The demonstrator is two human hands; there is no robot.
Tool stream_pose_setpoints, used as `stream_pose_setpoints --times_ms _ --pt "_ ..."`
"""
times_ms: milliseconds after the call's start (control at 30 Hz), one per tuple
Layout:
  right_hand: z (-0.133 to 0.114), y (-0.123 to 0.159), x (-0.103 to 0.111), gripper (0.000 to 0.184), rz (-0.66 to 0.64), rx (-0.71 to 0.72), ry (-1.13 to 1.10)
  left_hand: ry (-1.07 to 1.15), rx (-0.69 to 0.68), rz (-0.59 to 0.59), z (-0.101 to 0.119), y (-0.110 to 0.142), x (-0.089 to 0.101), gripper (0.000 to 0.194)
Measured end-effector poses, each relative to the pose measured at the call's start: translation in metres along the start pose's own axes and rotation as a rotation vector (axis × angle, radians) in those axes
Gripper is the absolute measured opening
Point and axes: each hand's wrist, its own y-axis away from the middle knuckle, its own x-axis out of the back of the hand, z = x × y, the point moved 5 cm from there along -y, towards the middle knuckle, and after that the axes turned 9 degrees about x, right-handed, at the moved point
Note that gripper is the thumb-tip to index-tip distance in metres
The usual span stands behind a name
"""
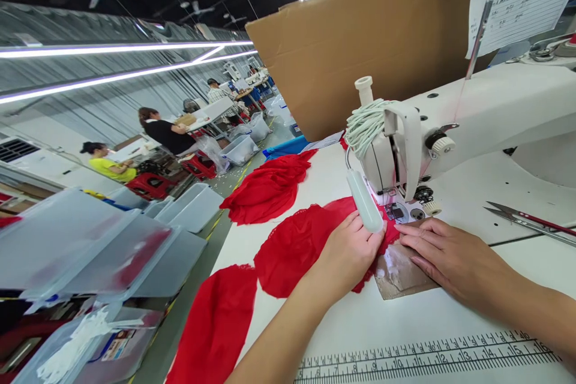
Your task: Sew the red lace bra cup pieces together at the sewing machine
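Observation:
A white sewing machine (472, 126) stands on the white table (405, 318). Red lace fabric (292, 246) lies under its needle area. My left hand (348, 252) presses on the fabric with its fingers curled beside the machine's white lamp (364, 201). My right hand (443, 258) lies flat, fingers stretched toward the needle, partly on a brown cardboard patch (396, 276) at the fabric's edge. More red pieces lie behind (267, 189) and hang over the table's near left edge (216, 324).
Thread snips (526, 219) lie at the right. A printed ruler (427, 354) runs along the front edge. A cardboard screen (360, 48) stands behind the machine. Clear plastic bins (90, 246) fill the left aisle; other people sit at far tables (164, 129).

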Motion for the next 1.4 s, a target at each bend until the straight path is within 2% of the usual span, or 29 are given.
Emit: stream_pose_setpoints --times_ms 233,700,800,1000,1133,1300,1400 --pt "-0.003 0.0 0.001 0.031 0.041 0.038 0.021 -0.021 0.009 -0.022 -0.002 0.0 -0.003 0.035" --pt "-0.009 0.0 0.005 0.037 0.059 0.047 0.126 -0.057 0.028 -0.088 -0.003 0.0 -0.007 0.036" --pt "-0.005 0.003 0.004 0.035 0.053 0.022 0.086 -0.073 0.024 -0.098 -0.003 -0.001 -0.009 0.038" --pt "0.008 0.014 0.003 0.035 0.044 -0.131 -0.06 -0.097 0.006 -0.154 0.0 -0.001 -0.004 0.04" --pt "0.012 0.017 0.003 0.036 0.051 -0.14 -0.083 -0.05 -0.018 -0.23 0.009 0.019 0.006 0.041" --pt "0.013 0.017 0.005 0.03 0.117 -0.081 -0.093 0.158 -0.18 -0.23 0.031 0.072 0.032 0.041" --pt "0.011 0.016 0.01 0.026 0.19 0.001 -0.084 0.282 -0.181 -0.208 0.04 0.102 0.049 0.038"
